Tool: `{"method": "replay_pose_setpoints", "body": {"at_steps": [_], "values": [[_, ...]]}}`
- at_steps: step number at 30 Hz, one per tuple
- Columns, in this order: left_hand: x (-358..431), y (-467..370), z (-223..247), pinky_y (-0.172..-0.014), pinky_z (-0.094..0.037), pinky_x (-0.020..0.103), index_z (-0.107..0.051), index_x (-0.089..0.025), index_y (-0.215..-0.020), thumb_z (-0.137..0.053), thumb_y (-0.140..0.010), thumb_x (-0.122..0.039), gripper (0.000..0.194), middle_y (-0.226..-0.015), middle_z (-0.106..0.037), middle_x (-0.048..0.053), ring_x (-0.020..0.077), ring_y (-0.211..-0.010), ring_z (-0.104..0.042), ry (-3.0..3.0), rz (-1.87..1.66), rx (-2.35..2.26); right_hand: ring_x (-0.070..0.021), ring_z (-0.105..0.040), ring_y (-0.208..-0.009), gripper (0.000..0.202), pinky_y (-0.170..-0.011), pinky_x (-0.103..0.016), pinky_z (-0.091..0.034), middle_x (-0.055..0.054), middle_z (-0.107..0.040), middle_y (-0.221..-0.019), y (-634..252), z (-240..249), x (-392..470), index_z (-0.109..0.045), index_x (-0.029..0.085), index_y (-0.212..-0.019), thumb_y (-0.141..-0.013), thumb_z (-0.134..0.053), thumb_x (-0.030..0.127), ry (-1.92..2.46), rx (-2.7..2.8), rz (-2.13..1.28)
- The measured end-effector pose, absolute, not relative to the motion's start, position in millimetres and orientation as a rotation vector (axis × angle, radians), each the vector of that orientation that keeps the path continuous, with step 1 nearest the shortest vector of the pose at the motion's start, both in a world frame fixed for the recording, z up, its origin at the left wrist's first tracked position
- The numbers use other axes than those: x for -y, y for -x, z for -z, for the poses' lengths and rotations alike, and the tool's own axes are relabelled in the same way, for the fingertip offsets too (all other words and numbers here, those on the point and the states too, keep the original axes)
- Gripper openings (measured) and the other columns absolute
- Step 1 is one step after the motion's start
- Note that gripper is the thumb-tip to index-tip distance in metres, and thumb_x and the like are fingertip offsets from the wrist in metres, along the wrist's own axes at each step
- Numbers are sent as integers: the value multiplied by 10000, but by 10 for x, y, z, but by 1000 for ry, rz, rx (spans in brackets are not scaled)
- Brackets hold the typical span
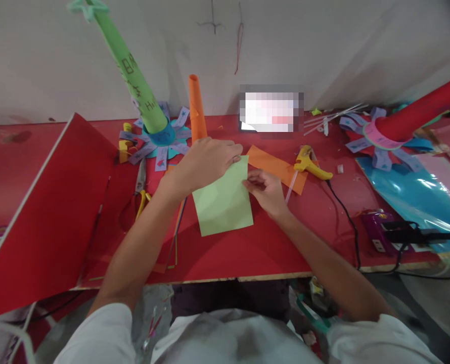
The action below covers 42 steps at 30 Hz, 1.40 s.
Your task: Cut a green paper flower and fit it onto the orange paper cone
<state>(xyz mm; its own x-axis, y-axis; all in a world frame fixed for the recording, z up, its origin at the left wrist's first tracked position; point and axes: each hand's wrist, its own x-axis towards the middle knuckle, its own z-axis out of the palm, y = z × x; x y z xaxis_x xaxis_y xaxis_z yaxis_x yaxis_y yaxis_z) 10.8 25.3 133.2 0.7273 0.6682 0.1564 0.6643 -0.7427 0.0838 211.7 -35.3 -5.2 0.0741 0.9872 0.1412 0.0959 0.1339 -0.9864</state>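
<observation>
A sheet of light green paper (225, 202) lies in front of me on the red table. My left hand (213, 159) reaches across its top, fingers curled over the upper right corner; the fingertips are partly hidden. At the paper's right edge, my right hand (266, 189) is closed in a pinch. An orange paper strip (274, 164) lies flat behind the right hand. Just beyond my left hand stands a rolled orange paper cone (197, 106). To the right is a yellow glue gun (311, 163) with a clear glue stick.
Scissors (140, 187) lie left of my left forearm, near a raised red board (54, 202). A green paper tower (130, 71) stands behind, a red one (422, 114) leans at right. A blurred-out screen (270, 112) is by the wall. A black cord (346, 212) trails right.
</observation>
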Motion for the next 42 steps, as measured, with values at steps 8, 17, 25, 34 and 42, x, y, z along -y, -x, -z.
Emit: {"method": "replay_pose_setpoints", "body": {"at_steps": [8, 17, 25, 34, 42], "values": [[-309, -110, -1330, -626, -265, 351, -643, -202, -913, -476, -1077, -245, 238, -939, -743, 53, 217, -860, -682, -2803, -337, -1009, -263, -710, -1173, 359, -1035, -452, -592, -78, -738, -1217, -2193, -134, 458, -670, 304, -1127, -976, -696, 629, 944, 1384, -870], [-302, -118, -1310, -633, -270, 348, -622, -209, -884, -477, -1084, -276, 256, -870, -713, 45, 201, -789, -642, -2770, -371, -936, -272, -722, -1250, 537, -1124, -464, -532, -75, -801, -1252, -2251, -204, 467, -797, 301, -1216, -1105, -402, 648, 988, 1712, -882], [-320, -55, -1392, -669, -319, 341, -666, -215, -920, -453, -1093, -331, 298, -877, -726, 50, 218, -808, -649, -2768, -343, -1012, -250, -783, -1082, 573, -1002, -414, -579, -60, -845, -1088, -2286, -235, 473, -849, 281, -1050, -1087, -435, 675, 1006, 1714, -949], [-364, 160, -1572, -831, -446, 378, -725, -242, -989, -469, -1085, -349, 294, -878, -713, 62, 257, -912, -687, -2756, -453, -1187, -238, -781, -988, 539, -929, -388, -566, -57, -841, -1030, -2291, -178, 470, -858, 267, -1014, -1092, -472, 636, 1022, 1767, -1002], [-314, 384, -1869, -706, -330, 377, -596, -261, -815, -509, -1057, -340, 269, -762, -580, 14, 208, -716, -507, -2730, -587, -1364, -256, -772, -907, 619, -845, -398, -608, -44, -778, -803, -2300, -209, 485, -844, 264, -890, -1030, -488, 750, 1058, 1717, -1056]]}}
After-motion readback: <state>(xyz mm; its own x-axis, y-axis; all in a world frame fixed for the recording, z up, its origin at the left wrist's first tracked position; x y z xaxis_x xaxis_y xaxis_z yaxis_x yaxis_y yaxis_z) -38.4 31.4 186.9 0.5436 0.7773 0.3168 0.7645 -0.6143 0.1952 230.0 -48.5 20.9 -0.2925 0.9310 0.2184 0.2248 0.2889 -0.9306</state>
